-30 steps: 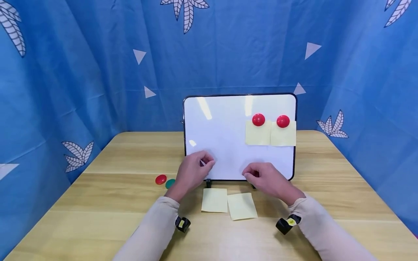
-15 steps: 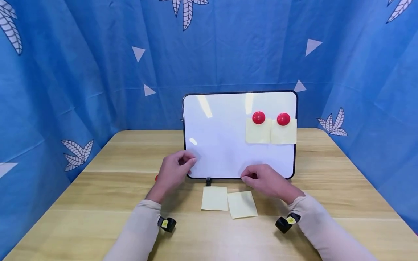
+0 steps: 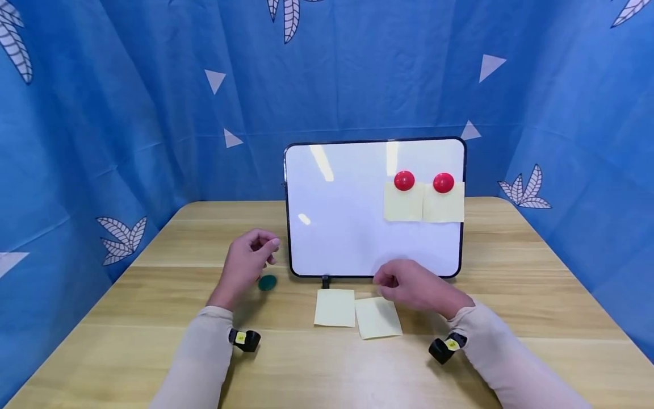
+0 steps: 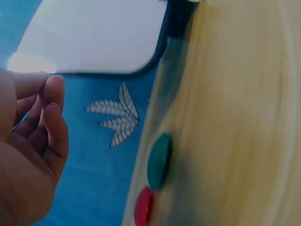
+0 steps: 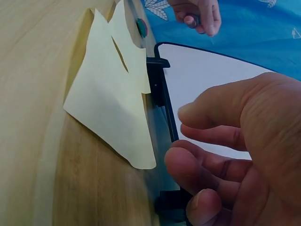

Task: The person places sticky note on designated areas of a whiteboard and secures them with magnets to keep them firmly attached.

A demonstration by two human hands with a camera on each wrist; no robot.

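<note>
My left hand (image 3: 247,258) hovers left of the whiteboard (image 3: 337,227), fingers loosely bent and holding nothing. Just under it on the table lies a green round magnet (image 3: 267,282). A red magnet (image 4: 143,207) shows beside the green one in the left wrist view; my hand hides it from the head view. Before the board's lower edge is my right hand (image 3: 411,284), its fingers loosely curled with nothing between them in the right wrist view. Two pale yellow sticky notes, a left one (image 3: 334,308) and a right one (image 3: 378,318), lie near it on the table.
The black-framed board stands upright on small dark feet (image 3: 326,282). Two more yellow notes (image 3: 403,205) hang at its right side, each under a red magnet (image 3: 404,180). Blue patterned curtain (image 3: 153,113) surrounds the wooden table (image 3: 128,352) at the back and sides.
My left hand has drawn leftward from in front of the board to above the loose magnets, uncovering the green one and hiding the red one. The right hand has barely shifted.
</note>
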